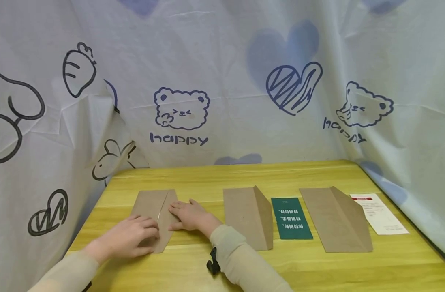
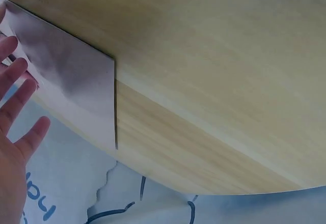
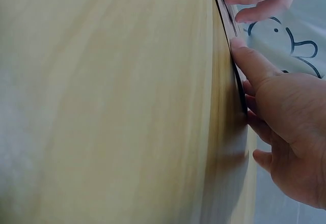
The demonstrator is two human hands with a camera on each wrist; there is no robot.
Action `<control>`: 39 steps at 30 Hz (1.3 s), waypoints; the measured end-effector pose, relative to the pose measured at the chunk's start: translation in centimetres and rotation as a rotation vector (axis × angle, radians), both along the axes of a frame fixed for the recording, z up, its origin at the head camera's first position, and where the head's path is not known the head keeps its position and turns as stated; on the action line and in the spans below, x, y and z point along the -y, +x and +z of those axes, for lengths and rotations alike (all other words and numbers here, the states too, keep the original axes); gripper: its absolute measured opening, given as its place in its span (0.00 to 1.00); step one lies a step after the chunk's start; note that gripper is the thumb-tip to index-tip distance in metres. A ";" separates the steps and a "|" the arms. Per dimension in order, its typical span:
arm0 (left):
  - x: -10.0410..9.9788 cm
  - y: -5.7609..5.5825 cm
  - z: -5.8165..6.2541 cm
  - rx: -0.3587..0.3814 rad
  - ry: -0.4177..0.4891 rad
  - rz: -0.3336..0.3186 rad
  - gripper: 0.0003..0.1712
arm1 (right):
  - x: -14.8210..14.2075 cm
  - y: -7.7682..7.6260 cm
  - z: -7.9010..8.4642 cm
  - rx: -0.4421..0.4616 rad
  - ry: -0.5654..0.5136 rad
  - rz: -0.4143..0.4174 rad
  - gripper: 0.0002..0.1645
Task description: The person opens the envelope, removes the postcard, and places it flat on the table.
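A brown kraft-paper envelope (image 1: 148, 201) lies flat at the left of the table, its flap folded over. My left hand (image 1: 129, 236) rests on the envelope's left part, fingers slightly bent. On the flap side, my right hand (image 1: 191, 215) touches the paper with its fingertips near the right edge. The left wrist view shows the left hand's spread fingers (image 2: 18, 102) beside the envelope (image 2: 76, 66). Seen from the right wrist, the right hand (image 3: 293, 124) lies along the envelope's thin edge, with the other hand's fingers just above it.
Right of the hands lies a second envelope (image 1: 242, 217) with its flap unfolded, then a dark green printed card (image 1: 292, 219). Farther right are a third envelope (image 1: 328, 223), also unfolded, and a white printed card (image 1: 381, 215) partly under its flap. A patterned curtain (image 1: 229, 81) surrounds the wooden table (image 1: 193, 273).
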State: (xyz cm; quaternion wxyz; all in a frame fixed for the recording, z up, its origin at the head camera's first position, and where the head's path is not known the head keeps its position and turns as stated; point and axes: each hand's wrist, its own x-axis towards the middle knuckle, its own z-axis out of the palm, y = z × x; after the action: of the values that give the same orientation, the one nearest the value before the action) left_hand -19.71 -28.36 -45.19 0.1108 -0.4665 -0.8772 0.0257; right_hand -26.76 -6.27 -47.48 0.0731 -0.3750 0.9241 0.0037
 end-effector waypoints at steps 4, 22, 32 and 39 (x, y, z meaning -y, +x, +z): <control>-0.3 -0.6 -0.1 -0.018 -0.003 -0.008 0.14 | 0.0 -0.1 0.1 0.014 -0.002 -0.009 0.44; -1.0 -1.1 0.1 -0.030 0.003 -0.015 0.16 | 0.4 -0.2 0.3 0.022 0.002 -0.011 0.44; -0.4 -0.5 0.3 -0.104 0.020 -0.087 0.22 | 0.1 0.0 0.4 0.027 -0.016 -0.009 0.44; -0.1 -0.5 0.4 -0.139 0.026 -0.129 0.20 | 0.0 -0.1 0.3 0.003 -0.005 0.003 0.44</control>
State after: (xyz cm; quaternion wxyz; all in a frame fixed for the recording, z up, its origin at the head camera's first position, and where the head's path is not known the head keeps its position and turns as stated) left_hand -20.21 -28.27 -44.81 0.1788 -0.5177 -0.8357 0.0395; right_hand -26.87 -6.25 -47.16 0.0736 -0.3765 0.9235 0.0008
